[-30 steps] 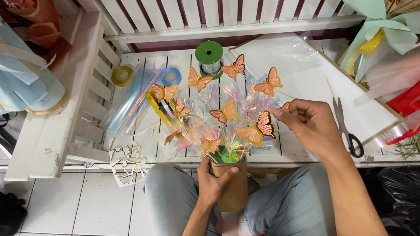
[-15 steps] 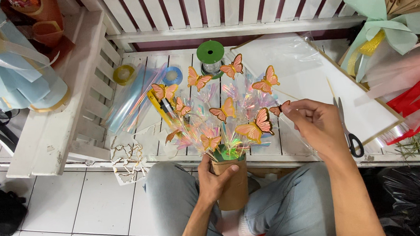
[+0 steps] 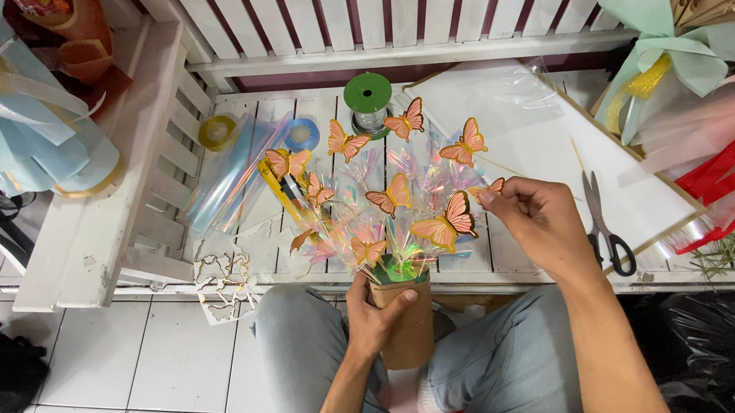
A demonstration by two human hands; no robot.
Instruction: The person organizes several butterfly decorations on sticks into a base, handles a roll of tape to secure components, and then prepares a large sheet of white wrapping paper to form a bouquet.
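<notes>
Fingers (image 3: 506, 197) of my right hand (image 3: 539, 223) pinch together on a small orange paper butterfly (image 3: 491, 189) at the bouquet's 2 o'clock edge, thumb against forefinger, so I can steer it by its wing without crushing it. Left hand (image 3: 373, 315) wraps shut round the brown paper tube (image 3: 407, 321) between my knees, thumb across the front; that keeps the bunch upright and steady while the other hand works.

Head view: butterfly bouquet (image 3: 385, 208) fans out over the white slatted bench (image 3: 160, 218), iridescent film between the wings. Green wire spool (image 3: 367, 99) stands at 12 o'clock of the bunch, yellow tape roll (image 3: 216, 131) and blue tape roll (image 3: 302, 133) at 10 o'clock, scissors (image 3: 603, 227) at 3 o'clock on the clear wrap sheet, near my wrist.

Against the frame half a second back: right hand sits a touch lower and closer to the bunch; left grip and tube unchanged.
</notes>
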